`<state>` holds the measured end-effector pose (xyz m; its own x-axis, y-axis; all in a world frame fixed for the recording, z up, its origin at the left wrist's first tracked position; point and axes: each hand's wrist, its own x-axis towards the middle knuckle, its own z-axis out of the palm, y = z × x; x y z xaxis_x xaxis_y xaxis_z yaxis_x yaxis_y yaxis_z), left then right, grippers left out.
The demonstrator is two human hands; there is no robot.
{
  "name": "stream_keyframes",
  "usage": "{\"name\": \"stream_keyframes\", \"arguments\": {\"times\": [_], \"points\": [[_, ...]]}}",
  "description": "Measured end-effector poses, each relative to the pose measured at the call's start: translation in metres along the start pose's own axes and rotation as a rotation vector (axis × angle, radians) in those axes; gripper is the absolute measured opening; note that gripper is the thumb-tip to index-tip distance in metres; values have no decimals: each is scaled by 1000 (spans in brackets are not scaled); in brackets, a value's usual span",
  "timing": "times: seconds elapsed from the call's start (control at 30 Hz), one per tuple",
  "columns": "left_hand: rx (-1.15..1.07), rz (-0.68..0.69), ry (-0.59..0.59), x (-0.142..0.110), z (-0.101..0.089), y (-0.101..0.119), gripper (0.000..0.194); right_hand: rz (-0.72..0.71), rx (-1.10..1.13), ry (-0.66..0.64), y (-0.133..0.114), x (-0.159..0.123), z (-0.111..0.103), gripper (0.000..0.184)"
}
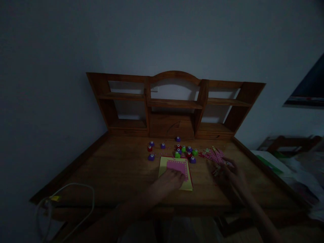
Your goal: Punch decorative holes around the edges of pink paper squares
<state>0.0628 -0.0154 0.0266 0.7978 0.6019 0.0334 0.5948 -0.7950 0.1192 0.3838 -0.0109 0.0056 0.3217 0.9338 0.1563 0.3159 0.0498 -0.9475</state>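
Observation:
My left hand [169, 180] lies flat, fingers spread, on a yellow card [174, 165] that carries a pink square with a dotted border [178, 166]. My right hand [231, 175] rests on the wooden desk [113, 168] at a pile of pink paper pieces [215, 156]. Its fingers are curled, and the dim light hides whether they grip a piece. Several small craft punches in purple, red and green [183, 150] sit scattered just beyond the card.
A wooden shelf unit [174, 103] stands at the back of the desk against the wall. A white cable [76, 195] loops over the desk's front left corner. A chair [288, 143] and white cloth lie to the right. The room is very dark.

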Motion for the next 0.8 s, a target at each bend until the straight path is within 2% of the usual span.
{"name": "stream_keyframes", "arguments": {"times": [0.13,0.23,0.3,0.4,0.5,0.6,0.7,0.8], "points": [[159,-17,40,10,9,3,34,-55,-58,-102,-15,-13,12,49],[169,-25,43,11,13,-2,31,-147,-163,-165,-17,-21,24,40],[61,-25,38,7,14,-9,31,-242,-263,-207,-13,-24,32,34],[-212,-25,82,-4,14,-26,33,-386,-352,-270,-11,-26,44,28],[-307,-40,135,-14,15,-44,31,-506,-327,-448,-20,-30,57,30],[-463,-100,213,-19,20,-62,25,-563,-243,-617,-33,-35,76,37],[-563,-161,257,-20,26,-77,21,-592,-189,-699,-38,-39,98,45],[-595,-194,238,-21,29,-85,20,-606,-152,-744,-35,-39,118,41]]}}
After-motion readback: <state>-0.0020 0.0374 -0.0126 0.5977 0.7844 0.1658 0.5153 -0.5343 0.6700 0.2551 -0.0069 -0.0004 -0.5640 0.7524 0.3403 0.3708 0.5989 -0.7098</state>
